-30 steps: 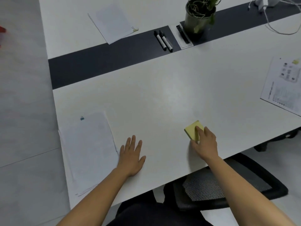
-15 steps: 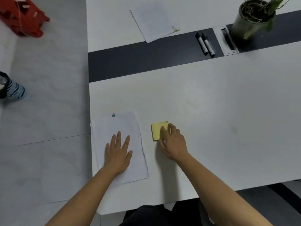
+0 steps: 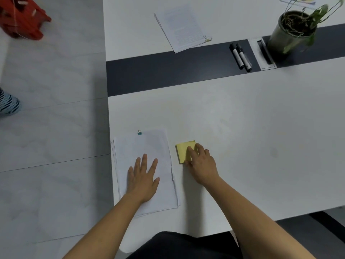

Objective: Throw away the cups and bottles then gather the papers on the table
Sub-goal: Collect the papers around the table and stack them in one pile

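Observation:
A clipped stack of white papers (image 3: 143, 146) lies near the table's left front corner, and my left hand (image 3: 142, 176) rests flat on it with the fingers spread. Just right of the stack sits a yellow sticky note pad (image 3: 183, 149). My right hand (image 3: 200, 163) holds it, fingers curled over its top and right edge, thumb at its near edge. A second clipped paper stack (image 3: 182, 28) lies on the far half of the table. Another printed sheet (image 3: 298, 0) shows at the top edge, behind the plant.
A dark strip (image 3: 168, 75) divides the white table (image 3: 261, 137). On the strip lie two markers (image 3: 240, 56), a cable hatch (image 3: 263, 53) and a potted plant (image 3: 294, 32). On the floor to the left are a red object (image 3: 22, 19) and a perforated bin (image 3: 8, 104).
My right hand has slid the yellow pad leftward to just beside the near paper stack. My left hand moved from the bare table onto that stack. The view shifted left.

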`<action>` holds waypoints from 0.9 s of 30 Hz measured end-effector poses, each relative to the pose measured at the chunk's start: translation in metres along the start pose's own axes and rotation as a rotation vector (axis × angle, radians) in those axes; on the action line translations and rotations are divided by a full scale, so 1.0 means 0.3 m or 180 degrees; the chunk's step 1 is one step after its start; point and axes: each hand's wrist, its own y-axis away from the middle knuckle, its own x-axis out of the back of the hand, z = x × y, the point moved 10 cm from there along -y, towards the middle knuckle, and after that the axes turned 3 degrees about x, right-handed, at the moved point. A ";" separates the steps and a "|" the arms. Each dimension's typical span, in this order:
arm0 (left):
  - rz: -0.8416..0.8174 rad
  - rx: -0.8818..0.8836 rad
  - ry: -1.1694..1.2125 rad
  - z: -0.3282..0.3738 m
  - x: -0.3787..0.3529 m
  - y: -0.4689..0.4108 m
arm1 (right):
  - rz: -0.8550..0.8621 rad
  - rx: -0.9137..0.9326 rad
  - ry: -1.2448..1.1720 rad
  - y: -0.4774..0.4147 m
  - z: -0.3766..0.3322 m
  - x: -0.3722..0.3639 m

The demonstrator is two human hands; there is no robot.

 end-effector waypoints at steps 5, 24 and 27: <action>0.0358 -0.0039 0.1369 0.005 0.141 0.075 | 0.0127 -0.0477 -0.1270 0.121 0.112 0.097; 0.0336 -0.1978 0.2548 0.939 0.340 0.561 | 0.3373 -0.3048 -0.2668 1.723 0.670 0.150; 0.0393 -0.2335 0.2344 1.166 0.283 0.742 | 0.3684 -0.3142 -0.2793 1.938 0.781 0.095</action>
